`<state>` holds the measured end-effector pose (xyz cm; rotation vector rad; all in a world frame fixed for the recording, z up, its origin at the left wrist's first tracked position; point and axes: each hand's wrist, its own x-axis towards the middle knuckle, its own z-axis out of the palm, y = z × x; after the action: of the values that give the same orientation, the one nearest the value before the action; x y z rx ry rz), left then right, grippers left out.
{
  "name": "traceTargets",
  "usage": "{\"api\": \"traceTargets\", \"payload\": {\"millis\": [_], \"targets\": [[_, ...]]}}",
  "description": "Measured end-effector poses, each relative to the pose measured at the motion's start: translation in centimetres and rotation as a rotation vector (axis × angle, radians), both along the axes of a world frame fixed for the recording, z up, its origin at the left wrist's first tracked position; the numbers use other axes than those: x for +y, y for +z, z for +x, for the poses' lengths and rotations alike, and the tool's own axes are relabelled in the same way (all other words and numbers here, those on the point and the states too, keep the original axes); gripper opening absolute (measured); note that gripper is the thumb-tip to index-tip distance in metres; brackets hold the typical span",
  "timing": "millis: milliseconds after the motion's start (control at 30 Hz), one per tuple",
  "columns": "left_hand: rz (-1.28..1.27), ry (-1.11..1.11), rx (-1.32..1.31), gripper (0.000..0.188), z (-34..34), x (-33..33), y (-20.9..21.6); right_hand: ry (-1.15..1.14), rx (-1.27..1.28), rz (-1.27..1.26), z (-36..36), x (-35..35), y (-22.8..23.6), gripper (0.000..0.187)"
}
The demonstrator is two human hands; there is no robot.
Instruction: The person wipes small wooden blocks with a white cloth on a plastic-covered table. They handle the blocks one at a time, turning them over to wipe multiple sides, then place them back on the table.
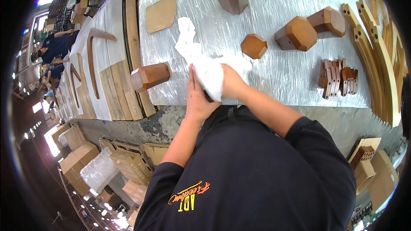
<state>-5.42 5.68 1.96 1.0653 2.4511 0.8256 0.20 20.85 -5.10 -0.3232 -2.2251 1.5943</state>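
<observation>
White cloth (210, 73) bunched between left hand (199, 98) and right hand (232, 84)

A worker wears a loose, plain black shirt (265, 171), its short sleeves ending in wide openings around the elbows, the left sleeve (159, 188) and right sleeve (319, 145) matching the body in colour. An emblem (190, 196) in orange script and yellow block lettering, with a thin yellow line, marks the left chest. Both forearms, the left (183, 143) and right (272, 111), are bare.
</observation>
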Motion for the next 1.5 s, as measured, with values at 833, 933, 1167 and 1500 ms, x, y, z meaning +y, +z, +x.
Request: {"api": "traceTargets", "payload": {"millis": [833,933,1167,1500], "targets": [[0.684,0.046,-0.149,0.076,1.9,3.4,-7.8,0.007,-0.599,0.411,0.0,3.2,6.9,0.060],[0.536,0.050,-0.193,0.071,1.9,2.6,-7.8,-0.039,-0.575,0.477,-0.1,2.8,6.5,0.060],[0.702,-0.003,-0.084,0.074,2.0,3.0,-8.6,0.021,-0.493,0.876,0.9,1.3,7.1,0.067],[0.535,-0.070,-0.264,0.070,-0.6,8.4,-5.5,-0.168,-0.533,0.838,2.3,3.6,5.6,0.066]]}}
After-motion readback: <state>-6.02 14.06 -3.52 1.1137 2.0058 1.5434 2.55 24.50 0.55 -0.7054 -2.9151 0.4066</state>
